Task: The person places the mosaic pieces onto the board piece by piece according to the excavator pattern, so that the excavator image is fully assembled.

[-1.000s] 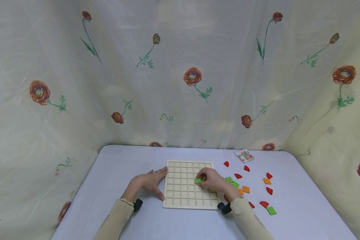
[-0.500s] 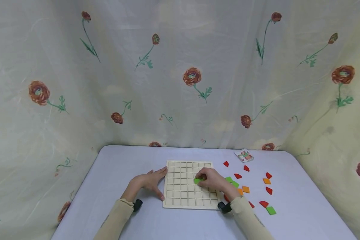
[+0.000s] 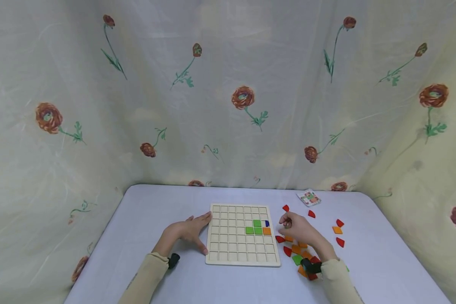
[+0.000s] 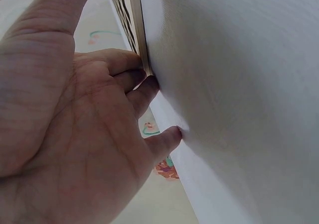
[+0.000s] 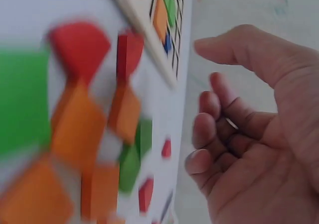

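Note:
A wooden grid board (image 3: 228, 245) lies on the table with 3 green squares (image 3: 249, 230), an orange square (image 3: 267, 231) and a small dark blue piece (image 3: 267, 223) in its cells. My left hand (image 3: 191, 230) is spread at the board's left edge, thumb and fingers touching it; in the left wrist view its fingertips meet the board's side (image 4: 139, 30). Just right of the board, my right hand (image 3: 298, 226) hovers above loose pieces. Its thumb stands apart from the loosely bent fingers in the right wrist view, with nothing between them.
Loose orange squares (image 3: 296, 249), a green square (image 3: 297, 259) and red quarter-circle pieces (image 3: 287, 251) lie right of the board, some partly under the right arm. A patterned card (image 3: 309, 197) lies at the back right. A flowered curtain (image 3: 220, 169) hangs behind the table (image 3: 156, 198).
My right hand has let go of the green square on the board and moved right, off the board, uncovering the pieces in the cells. The left hand has stayed in place.

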`<state>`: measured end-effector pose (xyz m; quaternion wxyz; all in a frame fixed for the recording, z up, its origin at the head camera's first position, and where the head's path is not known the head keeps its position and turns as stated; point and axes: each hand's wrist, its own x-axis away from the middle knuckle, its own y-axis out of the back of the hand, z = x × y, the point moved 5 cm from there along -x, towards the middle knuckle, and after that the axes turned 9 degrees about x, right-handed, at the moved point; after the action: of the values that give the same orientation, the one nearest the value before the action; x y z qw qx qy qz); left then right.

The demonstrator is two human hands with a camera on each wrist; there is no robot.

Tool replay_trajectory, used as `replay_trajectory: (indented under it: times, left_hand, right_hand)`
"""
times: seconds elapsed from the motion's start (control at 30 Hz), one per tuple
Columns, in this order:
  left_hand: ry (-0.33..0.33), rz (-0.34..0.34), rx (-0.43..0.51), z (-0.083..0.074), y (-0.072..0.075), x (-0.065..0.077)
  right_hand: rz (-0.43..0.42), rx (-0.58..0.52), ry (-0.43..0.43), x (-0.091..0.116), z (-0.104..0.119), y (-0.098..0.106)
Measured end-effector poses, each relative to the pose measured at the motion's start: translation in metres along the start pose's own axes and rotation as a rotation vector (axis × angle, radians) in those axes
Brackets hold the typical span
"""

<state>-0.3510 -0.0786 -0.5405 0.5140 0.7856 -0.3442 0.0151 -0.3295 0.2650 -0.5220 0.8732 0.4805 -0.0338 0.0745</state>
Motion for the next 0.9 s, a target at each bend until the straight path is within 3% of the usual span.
replay_trajectory:
  times: [0.2,0.43,0.9]
  left_hand:
    - [-0.001,0.0,0.002,0.0,0.001,0.0]
    - [0.01,0.005,0.009,0.0,0.0,0.003]
    - [0.001,-0.008,0.002,-0.001,0.0,0.002]
  right_hand:
    - [0.007,0.016,-0.08,0.012,-0.033,0.013]
    - [0.031,0.026,-0.109,0.015,-0.058,0.01]
    - [0.013,0.037,-0.121,0.011,-0.057,0.011]
